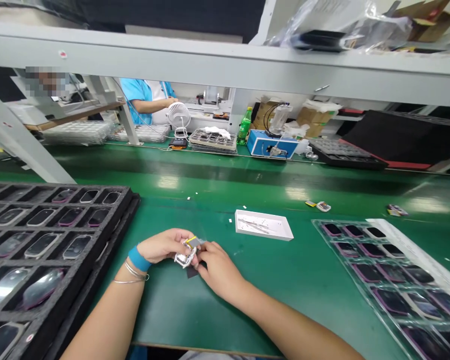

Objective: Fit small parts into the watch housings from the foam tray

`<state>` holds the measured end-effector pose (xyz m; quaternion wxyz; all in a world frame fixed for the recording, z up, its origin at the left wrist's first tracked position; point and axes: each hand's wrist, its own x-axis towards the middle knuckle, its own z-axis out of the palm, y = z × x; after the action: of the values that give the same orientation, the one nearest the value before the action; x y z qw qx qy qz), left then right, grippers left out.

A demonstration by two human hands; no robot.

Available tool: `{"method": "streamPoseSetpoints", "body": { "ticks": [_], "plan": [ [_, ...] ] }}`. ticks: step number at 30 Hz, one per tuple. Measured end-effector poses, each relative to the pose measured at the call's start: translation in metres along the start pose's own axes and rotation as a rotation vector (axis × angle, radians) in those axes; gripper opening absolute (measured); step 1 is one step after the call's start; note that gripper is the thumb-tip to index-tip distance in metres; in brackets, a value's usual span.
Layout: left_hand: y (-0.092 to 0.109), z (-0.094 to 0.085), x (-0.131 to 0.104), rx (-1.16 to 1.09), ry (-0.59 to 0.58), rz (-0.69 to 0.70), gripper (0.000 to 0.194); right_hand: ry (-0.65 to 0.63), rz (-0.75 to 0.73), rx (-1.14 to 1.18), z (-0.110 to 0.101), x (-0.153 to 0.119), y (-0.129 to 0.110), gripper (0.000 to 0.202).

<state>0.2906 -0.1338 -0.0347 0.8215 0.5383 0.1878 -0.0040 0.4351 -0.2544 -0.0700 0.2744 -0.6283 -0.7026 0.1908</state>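
Note:
Over the green bench top, my left hand [168, 245] grips an opened smartwatch case [184, 258] with a pale frame. A flat silver battery with a yellow edge [194, 242] stands up from the case, between my two hands. My right hand [219, 267] is closed at the case's right side, its fingertips against the assembly; exactly which part they pinch is partly hidden. Below the case, a small dark flat piece [192, 273] sticks out near my right thumb. A blue band [139, 258] circles my left wrist.
A white box lid [285, 232] holding tweezers lies ahead. Left stands a black foam tray [133, 200] of watch parts; right lies a clear plastic tray [354, 280] of watch screens. Loose watch parts [323, 206] sit farther back. A shelf beam [210, 62] crosses above. Opposite is a person in blue [137, 95].

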Motion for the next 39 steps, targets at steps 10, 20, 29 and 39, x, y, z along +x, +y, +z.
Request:
{"method": "streamPoseSetpoints", "body": {
  "ticks": [10,20,29,39],
  "plan": [
    [-0.005,-0.006,0.004,0.039,-0.041,-0.033,0.014,0.005,0.083,0.064,0.006,0.003,0.000,0.012],
    [-0.005,-0.007,0.002,0.054,-0.065,-0.065,0.018,-0.157,-0.163,0.262,-0.030,-0.009,0.008,0.006],
    [-0.001,0.011,0.015,-0.040,0.311,-0.003,0.029,0.268,-0.015,0.788,-0.043,-0.001,0.018,0.011],
    [-0.019,0.038,0.038,-0.049,0.471,0.019,0.039,0.271,0.126,0.689,-0.034,0.002,0.026,0.013]
  ]
}}
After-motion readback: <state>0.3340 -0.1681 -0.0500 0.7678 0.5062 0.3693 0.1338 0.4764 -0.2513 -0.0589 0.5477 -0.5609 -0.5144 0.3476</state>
